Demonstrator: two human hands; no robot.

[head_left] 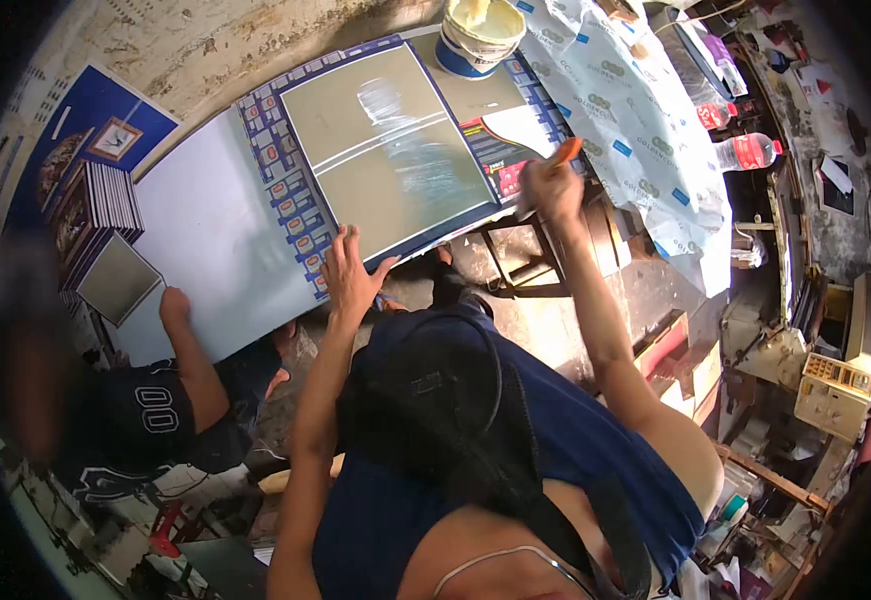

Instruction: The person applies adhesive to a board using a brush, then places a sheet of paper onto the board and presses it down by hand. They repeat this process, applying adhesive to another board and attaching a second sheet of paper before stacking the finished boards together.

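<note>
Looking down at two bare hands over a bench (pixel 195 240). Spreading the left hand (pixel 353 275) at the near left corner of a grey board (pixel 390 150), probably to steady it, with fingertips along the edge and the thumb stretched out to the side. Wrapping the right hand (pixel 553 195) around the orange handle of a tool (pixel 567 148), just beyond the near right corner. Holding the handle upward and outward, perhaps to keep the working end low; too blurred there to tell brush from scraper.

Lying flat between the two hands and stretching away from the body: the same grey board, streaked with wet-looking white, over a blue-edged sheet and patterned paper (pixel 300 225). Seeing also, under the right hand's side, a bright printed sheet (pixel 505 170). Standing upright past the board's far right corner: an open bucket (pixel 480 40) of pale paste, seemingly kept off the board yet within reach. Noticing at far left a co-worker's hand (pixel 175 305) beside a smaller board (pixel 120 280), well apart from both hands.
</note>
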